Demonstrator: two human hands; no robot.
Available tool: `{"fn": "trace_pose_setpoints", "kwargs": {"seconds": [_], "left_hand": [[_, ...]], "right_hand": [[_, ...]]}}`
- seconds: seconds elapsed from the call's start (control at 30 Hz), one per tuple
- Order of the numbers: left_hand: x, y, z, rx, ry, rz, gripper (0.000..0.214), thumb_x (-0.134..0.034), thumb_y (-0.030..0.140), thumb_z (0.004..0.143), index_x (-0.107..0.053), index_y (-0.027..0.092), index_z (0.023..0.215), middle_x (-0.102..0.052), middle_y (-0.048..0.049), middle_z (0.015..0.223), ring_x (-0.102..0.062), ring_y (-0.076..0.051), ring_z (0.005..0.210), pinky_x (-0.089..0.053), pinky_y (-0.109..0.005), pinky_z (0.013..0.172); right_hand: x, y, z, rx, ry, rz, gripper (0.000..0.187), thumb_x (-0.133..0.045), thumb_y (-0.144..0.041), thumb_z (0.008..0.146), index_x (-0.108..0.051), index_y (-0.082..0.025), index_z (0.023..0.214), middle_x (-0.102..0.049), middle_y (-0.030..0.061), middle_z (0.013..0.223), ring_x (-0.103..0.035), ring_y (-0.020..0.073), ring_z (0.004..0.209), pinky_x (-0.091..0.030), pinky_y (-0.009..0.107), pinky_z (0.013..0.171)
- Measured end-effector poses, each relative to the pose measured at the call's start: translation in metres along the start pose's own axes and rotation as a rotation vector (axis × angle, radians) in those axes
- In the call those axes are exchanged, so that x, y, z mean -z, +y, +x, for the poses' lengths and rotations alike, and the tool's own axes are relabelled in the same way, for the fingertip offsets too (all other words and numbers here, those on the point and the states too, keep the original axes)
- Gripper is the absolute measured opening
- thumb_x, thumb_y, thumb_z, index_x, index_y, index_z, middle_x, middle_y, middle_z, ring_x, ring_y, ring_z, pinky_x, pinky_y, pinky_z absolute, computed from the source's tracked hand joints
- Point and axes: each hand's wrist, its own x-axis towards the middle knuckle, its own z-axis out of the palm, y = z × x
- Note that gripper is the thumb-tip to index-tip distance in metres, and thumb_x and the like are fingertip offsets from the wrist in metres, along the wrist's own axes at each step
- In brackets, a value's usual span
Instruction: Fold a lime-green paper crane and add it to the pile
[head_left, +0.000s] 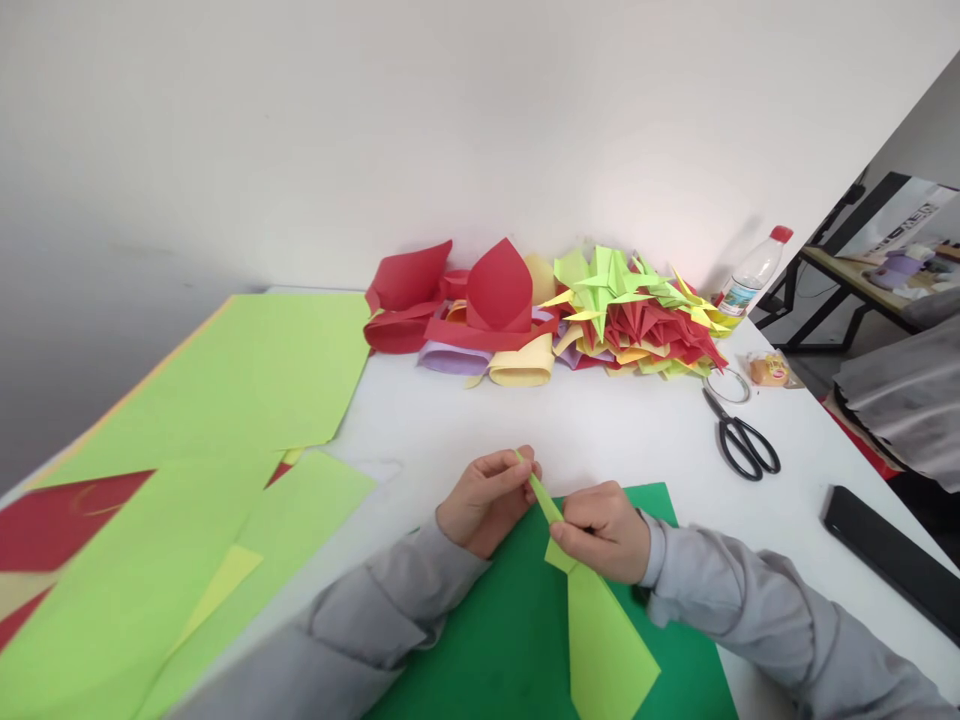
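My left hand (487, 500) and right hand (604, 530) both pinch the narrow end of the lime folded paper (600, 635) between them, so its crease lies taut over the dark green sheet (487, 640).

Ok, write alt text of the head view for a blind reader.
The left hand and right hand pinch a folded light-green paper over a dark green sheet on a white table. Behind lie a heap of folded paper shapes, scissors and a bottle.

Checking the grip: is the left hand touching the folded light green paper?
Touching: the head view shows the left hand pinching the folded light green paper.
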Motion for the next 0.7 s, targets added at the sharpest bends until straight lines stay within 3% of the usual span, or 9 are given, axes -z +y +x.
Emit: {"fn": "trace_pose_setpoints", "kwargs": {"seconds": [0.7], "left_hand": [[0.0059, 0.0043, 0.0047, 0.062, 0.065, -0.091, 0.022, -0.084, 0.023, 0.06, -0.068, 0.011, 0.068, -0.059, 0.0012, 0.059, -0.056, -0.006, 0.053, -0.052, -0.015, 0.053]], "right_hand": [[0.0, 0.0001, -0.0002, -0.012, -0.013, -0.024, 0.04, -0.038, -0.032, 0.088, -0.02, -0.022, 0.053, -0.025, -0.0062, 0.047, -0.025, 0.0068, 0.042, -0.022, 0.023, 0.043]]}}
